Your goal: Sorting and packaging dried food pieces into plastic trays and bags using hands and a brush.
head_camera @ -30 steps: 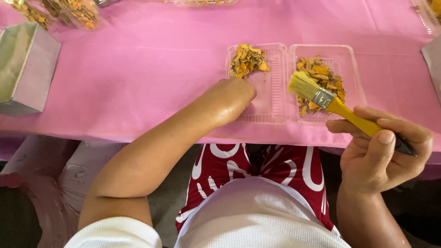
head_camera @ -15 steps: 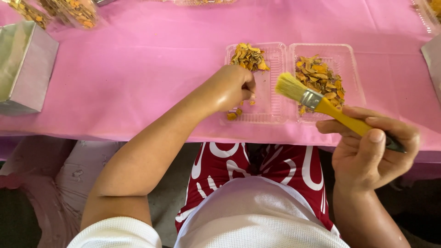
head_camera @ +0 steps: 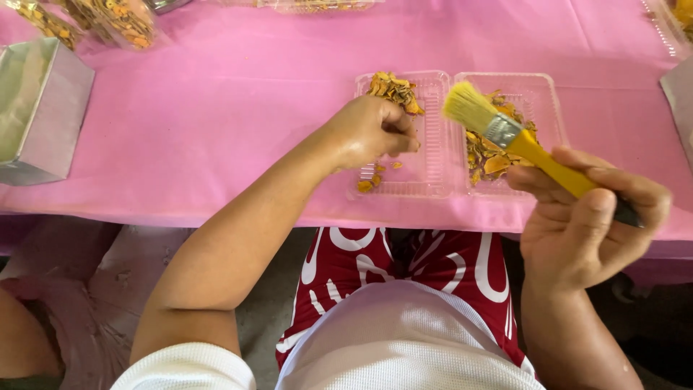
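A clear hinged plastic tray point(head_camera: 433, 184) lies open on the pink tablecloth point(head_camera: 216, 115). Its left half holds a heap of orange-yellow dried slices point(head_camera: 393, 90) at the far end and a few loose bits near the front. Its right half holds more slices point(head_camera: 491, 155). My left hand point(head_camera: 372, 130) rests curled over the left half, fingers closed; whether it pinches any slices is hidden. My right hand point(head_camera: 588, 217) grips the yellow handle of a paintbrush point(head_camera: 505, 133), bristles raised above the gap between the two halves.
A silver open box point(head_camera: 40, 108) stands at the table's left edge. Clear bags of the same dried slices point(head_camera: 108, 18) lie at the far left. Another clear container point(head_camera: 317, 6) sits at the far edge. A grey object point(head_camera: 682, 90) is at the right edge.
My left hand has moved forward into the tray's left half and a few slices now lie near its front. My right hand has lifted the brush up and to the left.
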